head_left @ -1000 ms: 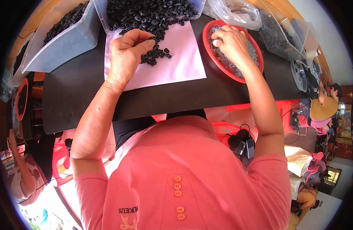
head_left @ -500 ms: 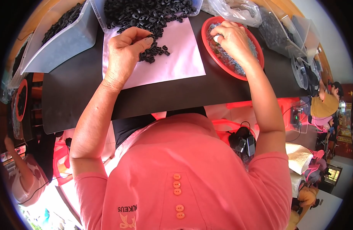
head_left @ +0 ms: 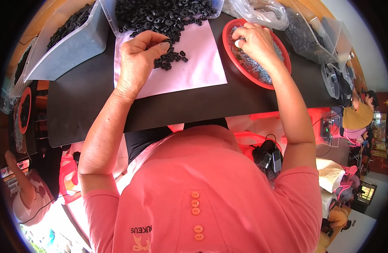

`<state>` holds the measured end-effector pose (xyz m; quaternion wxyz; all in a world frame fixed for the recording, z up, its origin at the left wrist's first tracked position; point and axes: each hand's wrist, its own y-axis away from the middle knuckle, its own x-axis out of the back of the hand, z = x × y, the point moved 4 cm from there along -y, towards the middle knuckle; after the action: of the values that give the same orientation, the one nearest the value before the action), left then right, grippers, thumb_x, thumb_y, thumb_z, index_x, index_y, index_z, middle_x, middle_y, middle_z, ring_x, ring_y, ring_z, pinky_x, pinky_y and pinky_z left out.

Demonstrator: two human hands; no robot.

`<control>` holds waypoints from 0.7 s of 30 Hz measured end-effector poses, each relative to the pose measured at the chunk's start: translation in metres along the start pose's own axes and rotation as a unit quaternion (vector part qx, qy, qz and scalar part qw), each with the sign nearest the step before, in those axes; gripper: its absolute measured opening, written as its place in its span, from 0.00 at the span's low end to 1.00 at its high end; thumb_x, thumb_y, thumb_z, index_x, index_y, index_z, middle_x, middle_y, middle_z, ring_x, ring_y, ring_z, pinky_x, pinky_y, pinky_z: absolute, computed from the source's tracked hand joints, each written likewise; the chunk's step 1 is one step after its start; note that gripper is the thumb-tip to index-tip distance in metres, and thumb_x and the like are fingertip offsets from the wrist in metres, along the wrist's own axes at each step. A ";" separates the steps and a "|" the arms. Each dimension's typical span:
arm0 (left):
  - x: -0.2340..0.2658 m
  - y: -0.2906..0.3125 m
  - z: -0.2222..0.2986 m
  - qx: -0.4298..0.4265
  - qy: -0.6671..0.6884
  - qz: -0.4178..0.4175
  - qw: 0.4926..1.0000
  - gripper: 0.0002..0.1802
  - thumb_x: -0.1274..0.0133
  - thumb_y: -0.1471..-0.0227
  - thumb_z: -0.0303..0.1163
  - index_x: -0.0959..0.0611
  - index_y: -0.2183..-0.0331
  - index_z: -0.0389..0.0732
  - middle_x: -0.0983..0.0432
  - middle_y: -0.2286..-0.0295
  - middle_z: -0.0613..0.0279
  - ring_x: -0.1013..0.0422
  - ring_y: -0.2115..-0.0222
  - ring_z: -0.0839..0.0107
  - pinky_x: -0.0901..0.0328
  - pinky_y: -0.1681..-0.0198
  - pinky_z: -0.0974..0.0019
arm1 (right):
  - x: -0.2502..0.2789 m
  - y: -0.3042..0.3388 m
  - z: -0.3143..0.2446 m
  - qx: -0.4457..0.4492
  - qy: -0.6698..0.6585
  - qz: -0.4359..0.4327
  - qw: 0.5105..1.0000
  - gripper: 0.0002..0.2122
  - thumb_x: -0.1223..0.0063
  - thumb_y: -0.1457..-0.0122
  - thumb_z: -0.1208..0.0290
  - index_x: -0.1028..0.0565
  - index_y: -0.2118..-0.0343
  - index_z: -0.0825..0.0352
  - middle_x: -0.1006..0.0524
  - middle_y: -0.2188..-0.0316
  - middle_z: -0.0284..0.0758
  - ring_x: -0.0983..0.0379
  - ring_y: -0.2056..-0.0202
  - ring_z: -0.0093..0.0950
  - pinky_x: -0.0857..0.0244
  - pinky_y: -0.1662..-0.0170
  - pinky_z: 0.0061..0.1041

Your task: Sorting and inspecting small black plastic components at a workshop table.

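My left hand (head_left: 137, 57) is over the pink sheet (head_left: 202, 63), thumb and index finger pinched on a small black plastic part that barely shows at the fingertips. Beside it lies a loose group of small black plastic parts (head_left: 171, 59), spreading from a big heap (head_left: 160, 17) in a clear bin. My right hand (head_left: 257, 44) reaches into a red bowl (head_left: 261, 85) of small silvery screws (head_left: 263, 76). A white cover (head_left: 239, 43) sits on one of its digits. The fingers are bent together down at the screws; whatever they pinch is hidden.
A grey-blue bin (head_left: 74, 52) of black parts stands at the left of the dark table (head_left: 88, 105). Behind the bowl lies a clear plastic bag (head_left: 265, 14). Another clear bin (head_left: 308, 40) stands at the right. Other people sit farther off on both sides.
Both hands keep almost the same places. The right fingers have shifted slightly among the screws; the whole view has drifted a little.
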<state>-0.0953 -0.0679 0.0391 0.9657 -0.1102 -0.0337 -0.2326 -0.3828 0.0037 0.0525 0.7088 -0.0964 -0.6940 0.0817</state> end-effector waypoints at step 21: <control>-0.002 0.001 0.002 0.000 0.014 -0.009 1.000 0.08 0.42 0.48 0.27 0.17 0.64 0.35 0.24 0.76 0.68 0.33 0.76 0.84 0.40 0.76 0.79 | 0.000 0.006 -0.009 0.044 0.015 0.058 0.997 0.04 0.46 0.48 0.76 0.22 0.69 0.63 0.24 0.65 0.32 0.29 0.57 0.32 0.44 0.56 0.36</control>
<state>-0.0968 -0.0654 0.0405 0.9639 -0.1064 -0.0209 -0.2432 -0.3733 0.0095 0.0505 0.7170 -0.1067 -0.6720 0.1515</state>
